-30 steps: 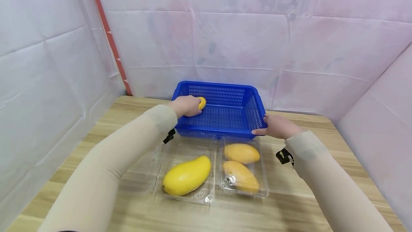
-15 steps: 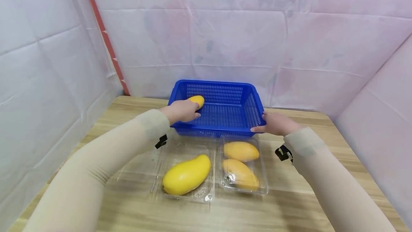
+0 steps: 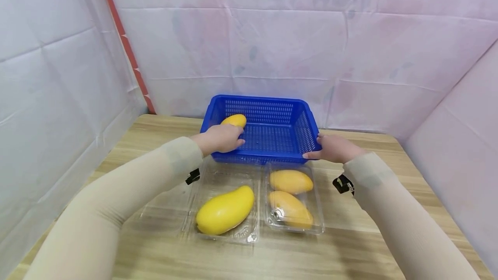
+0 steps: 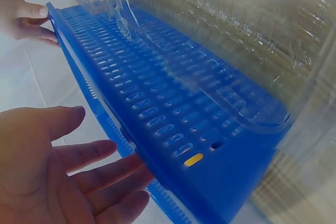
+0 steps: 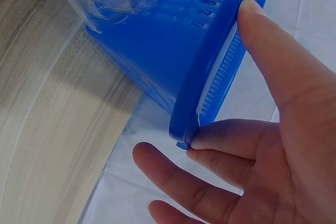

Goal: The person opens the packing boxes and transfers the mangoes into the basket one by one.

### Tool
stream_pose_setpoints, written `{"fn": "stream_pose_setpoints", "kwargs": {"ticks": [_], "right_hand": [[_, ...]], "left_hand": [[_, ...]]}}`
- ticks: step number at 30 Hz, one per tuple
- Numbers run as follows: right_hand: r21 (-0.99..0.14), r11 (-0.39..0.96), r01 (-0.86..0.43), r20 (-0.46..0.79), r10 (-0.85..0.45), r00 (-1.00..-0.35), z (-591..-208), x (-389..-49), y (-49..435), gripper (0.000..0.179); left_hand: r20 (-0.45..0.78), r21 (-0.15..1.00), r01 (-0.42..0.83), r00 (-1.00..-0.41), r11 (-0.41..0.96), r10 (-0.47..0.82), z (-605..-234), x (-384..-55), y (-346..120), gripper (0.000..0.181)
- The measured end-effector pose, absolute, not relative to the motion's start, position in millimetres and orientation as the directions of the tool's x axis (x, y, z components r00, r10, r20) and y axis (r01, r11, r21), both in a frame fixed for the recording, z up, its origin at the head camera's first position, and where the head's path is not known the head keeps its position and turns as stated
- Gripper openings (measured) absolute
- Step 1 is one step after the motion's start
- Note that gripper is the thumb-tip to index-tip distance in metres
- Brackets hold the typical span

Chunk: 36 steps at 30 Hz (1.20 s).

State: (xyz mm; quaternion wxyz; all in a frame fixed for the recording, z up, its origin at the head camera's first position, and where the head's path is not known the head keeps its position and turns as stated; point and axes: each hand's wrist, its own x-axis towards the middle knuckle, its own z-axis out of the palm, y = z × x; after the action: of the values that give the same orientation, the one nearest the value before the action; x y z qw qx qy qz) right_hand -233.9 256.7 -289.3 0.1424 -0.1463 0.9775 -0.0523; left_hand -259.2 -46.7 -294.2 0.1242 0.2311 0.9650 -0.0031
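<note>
My left hand (image 3: 225, 138) is over the front left part of a blue plastic basket (image 3: 268, 154), its fingers loosely spread and holding nothing. In the left wrist view the left fingers (image 4: 105, 182) lie beside the basket's rim. Just beyond that hand a yellow mango (image 3: 235, 120) lies in the basket's left end. At the basket's front right corner my right hand (image 3: 334, 148) holds the rim between thumb and fingers. From the right wrist view, the thumb (image 5: 262, 30) presses the rim while a finger touches the corner.
In front of the basket, an opened clear plastic clamshell box (image 3: 254, 228) holds one large yellow mango (image 3: 225, 211). Beside it, a clear box (image 3: 320, 211) contains two orange-yellow mangoes (image 3: 291, 182). White sheeting (image 3: 272, 46) walls off the wooden table (image 3: 362, 245) at the back and sides.
My left hand has let go of the mango and drawn back toward the basket's front left, leaving the mango inside. The right hand stays at the basket's corner.
</note>
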Motion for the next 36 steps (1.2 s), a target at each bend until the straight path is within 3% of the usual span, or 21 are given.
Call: {"fn": "stream_pose_setpoints", "kwargs": {"ticks": [26,36], "right_hand": [[-0.152,0.951,-0.268,-0.274,-0.301,-0.913,-293.9,-233.4,259.8,0.096],[-0.15,0.948,-0.282,-0.263,-0.313,-0.913,-286.9,-236.9,256.1,0.095]], "left_hand": [[-0.199,0.155,0.497,-0.831,0.854,0.52,-304.0,-242.0,-59.1,0.046],[-0.081,0.22,0.548,-0.814,0.807,0.575,-292.0,-222.2,-60.3,0.042]]}}
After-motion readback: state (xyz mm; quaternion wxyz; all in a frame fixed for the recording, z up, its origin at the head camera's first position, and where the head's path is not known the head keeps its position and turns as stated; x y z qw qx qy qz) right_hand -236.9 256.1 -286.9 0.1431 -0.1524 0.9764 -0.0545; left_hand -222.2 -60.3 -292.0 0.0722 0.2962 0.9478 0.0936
